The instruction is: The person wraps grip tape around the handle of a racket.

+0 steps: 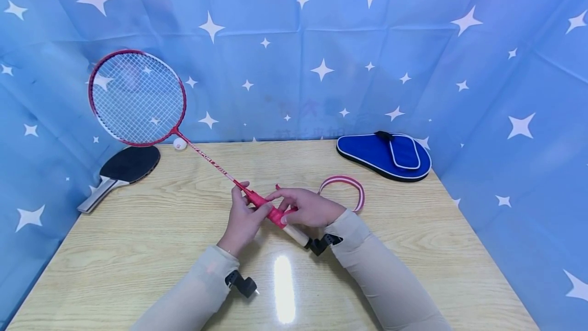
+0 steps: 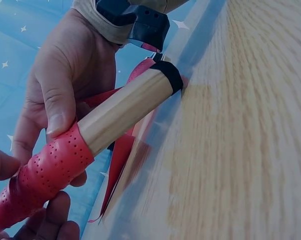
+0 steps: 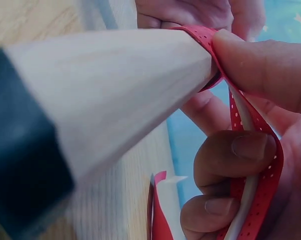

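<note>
A red-and-white badminton racket [image 1: 202,155] slants across the head view, its strung head up at the left. My left hand [image 1: 242,222] grips it at the upper handle, thumb and fingers around the red wrap. Perforated red grip tape [image 2: 55,162] covers the upper handle; below it the wooden handle [image 2: 123,112] is bare down to a black end cap [image 2: 169,75]. Over the handle, my right hand [image 1: 313,206] presses the tape's edge with its thumb, and its curled fingers hold the loose strip [image 3: 264,187]. The tape's tail [image 1: 362,195] loops behind the right wrist.
A black table tennis bat [image 1: 133,164] lies at the left, and a white ball [image 1: 179,143] sits beside the racket shaft. At the back right is a blue bat case [image 1: 367,152]. Starred blue cloth [image 1: 275,65] surrounds the wooden table [image 1: 184,249].
</note>
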Available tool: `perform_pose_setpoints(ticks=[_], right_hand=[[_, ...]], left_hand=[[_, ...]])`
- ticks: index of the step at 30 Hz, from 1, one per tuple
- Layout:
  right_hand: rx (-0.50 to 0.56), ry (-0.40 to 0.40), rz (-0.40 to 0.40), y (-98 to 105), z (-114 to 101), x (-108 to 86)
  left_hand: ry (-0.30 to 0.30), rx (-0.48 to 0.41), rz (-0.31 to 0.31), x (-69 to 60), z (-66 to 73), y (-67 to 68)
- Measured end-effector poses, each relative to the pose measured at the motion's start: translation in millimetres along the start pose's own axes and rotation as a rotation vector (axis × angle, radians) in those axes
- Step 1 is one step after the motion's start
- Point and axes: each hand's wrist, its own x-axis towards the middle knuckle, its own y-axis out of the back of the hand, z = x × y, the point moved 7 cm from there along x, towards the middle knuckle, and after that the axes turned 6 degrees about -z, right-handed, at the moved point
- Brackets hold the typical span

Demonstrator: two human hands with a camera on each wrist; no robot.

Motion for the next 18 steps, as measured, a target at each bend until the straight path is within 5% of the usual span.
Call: perform_pose_setpoints(ticks=[18], right_hand=[[0.031, -0.009, -0.023, -2.2, 1.3, -0.3]], left_hand=[[0.009, 0.000, -0.006, 0.9, -2.3, 0.2]])
